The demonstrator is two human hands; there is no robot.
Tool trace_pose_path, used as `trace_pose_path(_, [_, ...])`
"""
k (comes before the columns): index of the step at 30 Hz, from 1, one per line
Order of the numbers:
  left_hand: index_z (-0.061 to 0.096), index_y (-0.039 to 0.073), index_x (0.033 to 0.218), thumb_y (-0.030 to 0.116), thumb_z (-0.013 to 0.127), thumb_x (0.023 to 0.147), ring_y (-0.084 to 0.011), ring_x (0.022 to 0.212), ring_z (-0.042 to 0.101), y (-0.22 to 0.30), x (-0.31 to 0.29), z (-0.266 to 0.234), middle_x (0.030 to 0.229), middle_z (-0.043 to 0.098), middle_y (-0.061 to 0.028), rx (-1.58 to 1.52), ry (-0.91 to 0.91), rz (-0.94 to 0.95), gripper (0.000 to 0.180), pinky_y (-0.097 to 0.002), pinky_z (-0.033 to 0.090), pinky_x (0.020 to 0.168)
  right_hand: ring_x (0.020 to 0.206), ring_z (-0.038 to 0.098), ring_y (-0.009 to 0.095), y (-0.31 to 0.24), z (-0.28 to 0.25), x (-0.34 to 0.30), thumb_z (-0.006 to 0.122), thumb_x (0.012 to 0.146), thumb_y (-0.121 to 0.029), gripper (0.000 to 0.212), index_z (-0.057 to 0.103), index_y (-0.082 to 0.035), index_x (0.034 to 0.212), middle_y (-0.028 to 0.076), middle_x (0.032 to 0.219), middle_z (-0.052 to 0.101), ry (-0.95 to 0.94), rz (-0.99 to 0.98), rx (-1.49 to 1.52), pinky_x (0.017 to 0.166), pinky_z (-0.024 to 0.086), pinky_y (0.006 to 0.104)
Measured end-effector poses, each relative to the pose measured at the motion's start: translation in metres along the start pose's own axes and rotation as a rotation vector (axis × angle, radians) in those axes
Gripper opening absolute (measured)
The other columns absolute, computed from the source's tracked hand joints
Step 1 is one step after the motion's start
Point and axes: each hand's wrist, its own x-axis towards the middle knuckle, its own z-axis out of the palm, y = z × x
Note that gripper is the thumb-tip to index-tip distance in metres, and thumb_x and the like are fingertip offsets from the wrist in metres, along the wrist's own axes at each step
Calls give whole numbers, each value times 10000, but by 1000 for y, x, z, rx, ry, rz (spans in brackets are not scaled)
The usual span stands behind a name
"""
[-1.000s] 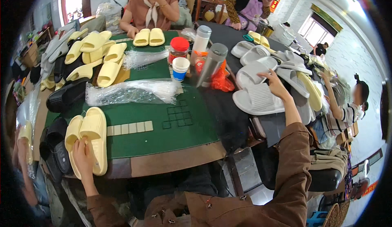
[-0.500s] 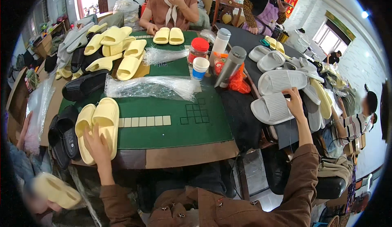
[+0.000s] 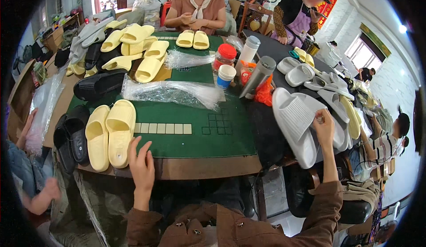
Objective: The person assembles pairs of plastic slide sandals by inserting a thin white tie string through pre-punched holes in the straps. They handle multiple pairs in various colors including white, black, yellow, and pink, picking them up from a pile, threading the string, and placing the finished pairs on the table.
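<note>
My left hand [image 3: 142, 163] hovers at the near edge of the table, fingers spread and holding nothing. Just left of it, apart from it, a pair of yellow slippers [image 3: 121, 133] lies on the green mat [image 3: 199, 147]. Black slippers [image 3: 73, 133] lie beside that pair. On the right, my right hand [image 3: 325, 127] pinches the edge of a grey slipper [image 3: 293, 116], which is tilted with its toe pointing toward me. Another grey slipper [image 3: 338, 133] lies partly hidden behind the hand. More grey slippers [image 3: 299, 74] lie farther back on the dark table.
A bundle of clear plastic bags [image 3: 171, 93] lies across the mat. Behind it stand a red-lidded jar [image 3: 225, 57], a blue-and-white tub [image 3: 226, 76] and a steel flask [image 3: 258, 77]. Yellow slippers [image 3: 137, 33] pile up at far left. Co-workers sit and stand around.
My left hand has left the yellow slippers and moved right. The grey slipper at my right hand has swung from lying sideways to pointing toward me. The far co-worker's hand has dropped from the face.
</note>
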Motion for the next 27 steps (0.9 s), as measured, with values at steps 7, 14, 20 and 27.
trace_pose_path(7, [639, 21, 1125, -43, 550, 858, -339, 1231, 478, 53, -2, 10, 1301, 501, -146, -300, -118, 87, 289, -394, 424, 980, 656, 510, 134, -115, 47, -47, 639, 659, 23, 180, 582, -53, 812, 32, 767, 579, -88, -101, 363, 588, 402, 262])
trace_pose_path(14, [468, -64, 1313, 104, 402, 969, -375, 1231, 453, 58, 1, -3, 1320, 456, -241, -372, -99, 3, 388, -418, 357, 1027, 732, 589, 239, -203, 139, -92, 656, 732, -4, 124, 591, 2, 837, 127, 799, 607, -252, 81, 710, 592, 465, 322])
trace_pose_path(20, [295, -26, 1444, 154, 339, 1009, -335, 1333, 338, 47, -5, 16, 1460, 307, -209, -464, -11, -120, 474, -416, 288, 1081, 700, 575, 220, -211, 196, -117, 657, 783, -26, 173, 605, -15, 948, 132, 785, 597, -236, 203, 689, 598, 441, 328])
trace_pose_path(27, [261, -9, 1458, 111, 621, 849, -433, 1372, 249, 53, -4, 37, 1482, 221, -277, -261, -260, -20, 718, -479, 239, 1117, 525, 482, 105, -195, 181, -118, 639, 822, -27, 586, 449, -88, 1373, 103, 910, 619, -470, 192, 908, 522, 411, 303])
